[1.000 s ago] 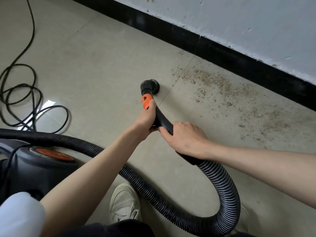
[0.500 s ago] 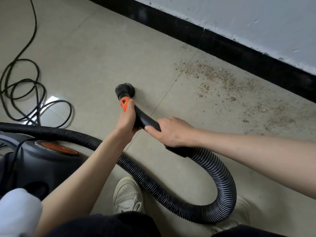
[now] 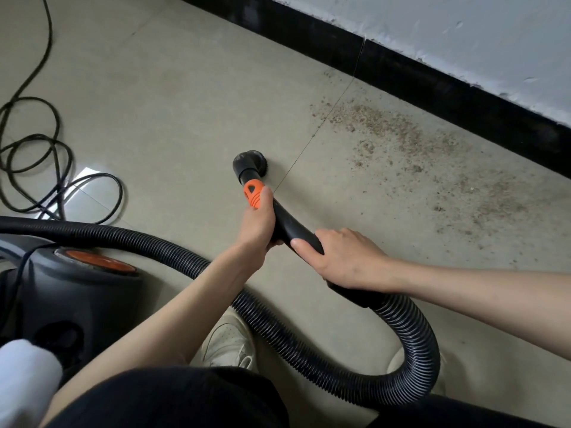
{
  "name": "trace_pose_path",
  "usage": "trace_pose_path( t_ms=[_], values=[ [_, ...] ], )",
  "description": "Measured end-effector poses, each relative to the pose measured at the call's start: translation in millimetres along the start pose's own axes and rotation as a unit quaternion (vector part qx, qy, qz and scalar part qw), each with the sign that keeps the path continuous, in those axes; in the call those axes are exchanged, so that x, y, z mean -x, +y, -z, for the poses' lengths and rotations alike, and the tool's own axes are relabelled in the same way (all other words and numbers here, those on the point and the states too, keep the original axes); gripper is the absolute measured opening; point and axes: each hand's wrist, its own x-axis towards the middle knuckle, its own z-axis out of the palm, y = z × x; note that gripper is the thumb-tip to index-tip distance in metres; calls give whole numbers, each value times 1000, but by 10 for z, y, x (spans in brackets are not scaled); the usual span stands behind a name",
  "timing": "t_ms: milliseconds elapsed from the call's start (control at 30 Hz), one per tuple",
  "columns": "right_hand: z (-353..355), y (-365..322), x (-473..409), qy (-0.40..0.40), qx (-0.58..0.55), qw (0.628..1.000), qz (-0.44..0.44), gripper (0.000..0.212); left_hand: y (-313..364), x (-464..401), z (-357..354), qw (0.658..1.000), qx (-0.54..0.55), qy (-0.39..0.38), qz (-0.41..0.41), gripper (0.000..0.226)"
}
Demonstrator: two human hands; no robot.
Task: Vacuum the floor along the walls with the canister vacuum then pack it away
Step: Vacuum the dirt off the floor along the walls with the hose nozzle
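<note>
Since 0.5 s ago, round black brush nozzle (image 3: 250, 163) has shifted right toward brown grit patch (image 3: 401, 143). Left hand (image 3: 258, 222) and right hand (image 3: 346, 257) wrap curved black handle (image 3: 293, 228); best kept flat, sweeping right along black skirting (image 3: 432, 88).

Glossy smooth floor tile (image 3: 160, 97), gritty dust patch (image 3: 411, 149). Matt black plastic handle (image 3: 293, 227) under my fingers, ribbed hose (image 3: 411, 335), orange probably rubbery grip (image 3: 251, 193). Rough chipped wall paint (image 3: 463, 32).
</note>
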Motion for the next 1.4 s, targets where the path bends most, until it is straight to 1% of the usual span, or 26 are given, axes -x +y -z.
trace_pose_path(
  t_ms=[200, 300, 400, 500, 600, 700, 767, 967, 1000, 1067, 1100, 1167, 1267, 1400],
  values=[
    [38, 51, -44, 5, -32, 998, -49, 48, 92, -82, -164, 1000, -18, -15, 0, 32],
    [61, 61, -90, 1, -49, 998, -43, 49, 119, -112, -181, 1000, -20, -16, 1, 33],
    [36, 23, -100, 1, -40, 999, -28, 50, 104, -86, -137, 1000, -13, -10, 5, 35],
    [25, -38, -118, -18, -37, 999, -2, 51, 50, -15, -49, 999, 6, 44, 2, 25],
    [19, -88, -95, -53, -32, 998, 22, 52, -29, 88, 43, 995, 25, 94, 4, 25],
    [-24, -67, -18, -81, -42, 995, 35, 52, -124, 196, 100, 994, 13, 108, -1, 24],
    [-55, -15, 17, -87, -45, 994, 46, 51, -173, 237, 109, 995, 5, 96, -4, 23],
    [-185, 215, 65, -53, -56, 995, 69, 50, -321, 233, 3, 998, 17, 61, -1, 22],
    [-199, 241, 102, -44, -53, 995, 71, 50, -334, 260, -32, 998, 17, 61, 3, 28],
    [-216, 289, 196, -29, -47, 996, 71, 50, -352, 328, -119, 998, 15, 66, 17, 47],
    [-220, 311, 254, -25, -45, 996, 68, 50, -358, 374, -168, 998, 16, 65, 23, 53],
    [-220, 362, 364, -11, -42, 998, 51, 50, -350, 481, -270, 998, 25, 51, 30, 57],
    [-198, 451, 482, 10, -41, 999, 23, 52, -310, 593, -424, 998, 20, 40, 36, 55],
    [-195, 618, 550, 34, -68, 997, -5, 52, -318, 626, -667, 999, 22, 34, 34, 46]
  ],
)
